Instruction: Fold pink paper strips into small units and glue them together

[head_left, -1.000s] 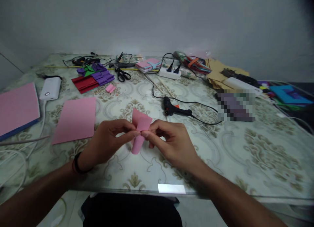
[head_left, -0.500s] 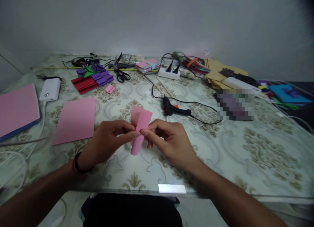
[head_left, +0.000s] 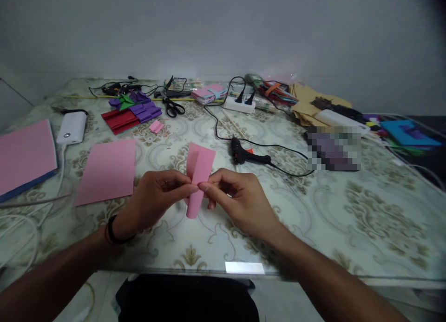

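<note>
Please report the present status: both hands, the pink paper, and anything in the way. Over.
Left hand, right hand: both pinching pink paper. Paper curled, upper end open. Black glue gun beyond right hand, not between the hands.

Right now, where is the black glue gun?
The black glue gun lies on the patterned tabletop, right of centre in the head view, just beyond the right hand and nearer than the white power strip.
</note>
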Tool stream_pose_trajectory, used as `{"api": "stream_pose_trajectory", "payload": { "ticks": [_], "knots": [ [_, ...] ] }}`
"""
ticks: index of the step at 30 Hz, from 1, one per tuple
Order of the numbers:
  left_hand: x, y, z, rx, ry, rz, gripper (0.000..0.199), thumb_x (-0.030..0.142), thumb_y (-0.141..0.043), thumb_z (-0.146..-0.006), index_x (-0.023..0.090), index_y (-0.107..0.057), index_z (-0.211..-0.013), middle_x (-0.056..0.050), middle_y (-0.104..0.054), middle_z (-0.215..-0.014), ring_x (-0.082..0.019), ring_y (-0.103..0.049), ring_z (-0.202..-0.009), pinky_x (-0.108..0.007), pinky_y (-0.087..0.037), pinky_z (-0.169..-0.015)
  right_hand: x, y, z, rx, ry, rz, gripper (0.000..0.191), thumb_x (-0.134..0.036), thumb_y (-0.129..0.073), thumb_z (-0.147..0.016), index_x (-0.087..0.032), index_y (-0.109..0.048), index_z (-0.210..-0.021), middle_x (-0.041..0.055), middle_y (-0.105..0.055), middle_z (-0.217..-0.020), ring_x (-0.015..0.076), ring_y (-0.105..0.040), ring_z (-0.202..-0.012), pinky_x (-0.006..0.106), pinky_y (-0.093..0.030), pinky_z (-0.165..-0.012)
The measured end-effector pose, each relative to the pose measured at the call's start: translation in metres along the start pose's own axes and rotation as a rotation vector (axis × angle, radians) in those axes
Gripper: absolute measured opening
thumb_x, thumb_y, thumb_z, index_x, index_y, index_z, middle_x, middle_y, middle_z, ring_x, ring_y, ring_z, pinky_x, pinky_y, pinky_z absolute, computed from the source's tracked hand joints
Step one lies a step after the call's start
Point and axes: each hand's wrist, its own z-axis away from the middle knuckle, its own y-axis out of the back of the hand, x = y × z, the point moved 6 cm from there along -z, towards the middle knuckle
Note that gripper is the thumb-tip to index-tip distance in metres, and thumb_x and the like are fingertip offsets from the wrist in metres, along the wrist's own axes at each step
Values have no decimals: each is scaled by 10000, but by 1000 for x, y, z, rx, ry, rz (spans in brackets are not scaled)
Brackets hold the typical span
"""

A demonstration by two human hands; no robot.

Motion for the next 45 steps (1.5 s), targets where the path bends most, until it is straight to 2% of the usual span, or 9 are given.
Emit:
{"api": "stream_pose_trajectory", "payload": {
  "ticks": [10, 16, 26, 33, 38, 45],
  "knots": [
    [1, 2, 1, 29, -62, -67, 219, 381, -718, -932, 195, -820, -875, -10, -802, -796, -149, -696, -712, -228, -501, -649, 3, -3, -1, -31, -40, -53, 341, -490, -735, -930, -167, -732, -823, 5, -692, -616, 132, -629, -545, 244, -469, -560],
    [0, 1, -2, 11, -2, -29, 220, 393, -779, -864, 182, -819, -816, -20, -803, -786, -161, -689, -698, -231, -491, -614, 4, 1, -1, 20, -44, -81, 335, -484, -746, -923, -163, -728, -827, 2, -691, -598, 131, -625, -531, 250, -479, -570],
    [-3, 0, -1, -23, -13, -38, 229, 390, -729, -915, 186, -818, -859, -22, -808, -828, -181, -714, -799, -251, -513, -714, 7, -2, -1, -21, -62, -58, 338, -490, -737, -927, -165, -744, -837, 10, -702, -624, 141, -640, -561, 255, -486, -583],
    [-8, -5, -2, -44, 54, -10, 194, 386, -811, -824, 194, -830, -814, -27, -818, -808, -180, -720, -721, -247, -514, -640, 4, 1, -1, 31, -45, -94, 346, -503, -745, -915, -172, -721, -815, 2, -699, -599, 138, -640, -540, 256, -502, -585],
    [-10, -5, -2, -61, 84, -6, 196, 388, -785, -845, 201, -837, -820, -32, -819, -808, -194, -736, -765, -255, -528, -674, 7, -1, -2, 6, -67, -93, 351, -499, -748, -912, -166, -723, -802, 12, -705, -627, 141, -646, -562, 257, -502, -588],
    [-10, -5, -2, -82, 40, -6, 209, 387, -753, -880, 195, -818, -827, -38, -801, -810, -205, -736, -781, -271, -553, -691, 7, -2, -2, -23, -62, -46, 351, -498, -721, -936, -162, -740, -832, 17, -705, -631, 146, -641, -567, 266, -486, -591]
  ]
}}
